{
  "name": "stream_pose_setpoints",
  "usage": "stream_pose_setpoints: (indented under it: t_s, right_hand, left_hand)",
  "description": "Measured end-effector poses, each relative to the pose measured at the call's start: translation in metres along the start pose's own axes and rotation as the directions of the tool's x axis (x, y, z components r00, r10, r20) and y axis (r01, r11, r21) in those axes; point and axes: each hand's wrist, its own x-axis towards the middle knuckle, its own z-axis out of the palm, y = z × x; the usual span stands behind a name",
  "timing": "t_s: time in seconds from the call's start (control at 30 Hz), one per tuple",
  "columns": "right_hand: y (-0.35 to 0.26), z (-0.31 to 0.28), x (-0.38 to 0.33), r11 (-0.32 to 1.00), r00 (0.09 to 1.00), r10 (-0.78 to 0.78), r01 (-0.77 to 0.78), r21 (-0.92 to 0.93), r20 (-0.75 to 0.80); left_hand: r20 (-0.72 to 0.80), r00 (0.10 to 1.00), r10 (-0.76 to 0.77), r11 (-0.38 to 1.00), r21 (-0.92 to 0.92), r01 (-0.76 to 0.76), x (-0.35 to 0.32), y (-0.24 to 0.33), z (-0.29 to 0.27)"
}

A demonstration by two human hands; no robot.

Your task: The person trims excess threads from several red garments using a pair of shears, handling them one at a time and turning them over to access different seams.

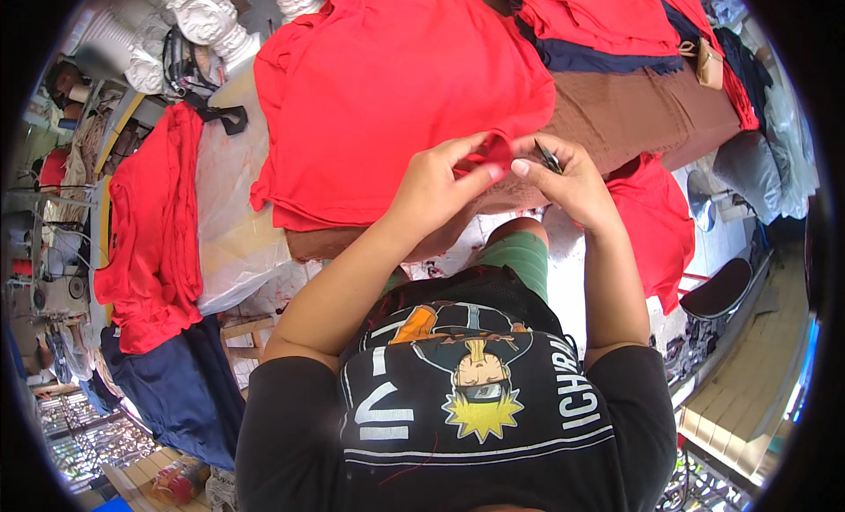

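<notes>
Two hands, left (436,188) and right (572,184), one small dark tool (549,156) (in the right), one brown cloth (634,116)

A worktable (231,204) carries a clear plastic sheet (231,239) at nine o'clock and stacked red garments (378,81) at twelve o'clock.

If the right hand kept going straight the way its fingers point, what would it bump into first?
The right hand, holding a small dark tool, points toward the left hand. It would probably first meet the pinched fold of red fabric between them, though depth is hard to judge.
</notes>
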Motion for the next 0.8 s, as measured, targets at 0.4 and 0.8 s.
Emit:
stream_pose_setpoints:
  t_s: [0.4, 0.8]
  right_hand:
    - [0.035, 0.010, 0.015, 0.975, 0.975, 0.204, -0.194, 0.111, -0.088]
    - [0.045, 0.026, 0.018, 0.997, 0.976, 0.025, -0.040, -0.065, -0.216]
  left_hand:
    - [-0.094, 0.995, -0.042, 0.999, -0.034, 0.039, -0.003, -0.028, 0.016]
    - [-0.053, 0.987, -0.149, 0.958, -0.255, 0.131, -0.009, -0.023, 0.023]
